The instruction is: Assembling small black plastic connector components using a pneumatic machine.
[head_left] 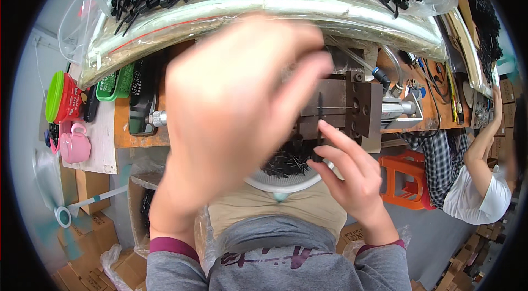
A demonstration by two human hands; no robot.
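Note:
My left hand [225,98] is raised over the bench, large and smeared by motion. Whether its fingers hold anything is hidden. Low at the machine's front edge, my right hand [355,178] has thumb and fingers closed around a small black plastic part. The part's thin black stem [320,105] points away from me, over the dark metal block [333,101] of a bench fixture. Below lies a white basket [289,187] in my lap, with several black thin-stemmed pieces [286,163] in it; my left hand covers part of it.
At the back, a plastic-lined tray [264,5] holds many black stemmed parts. A metal cylinder [399,107] sits right of the block. On the left are a pink cup [75,142] and green basket [114,85]. An orange stool [404,181] and another person [476,192] are at right.

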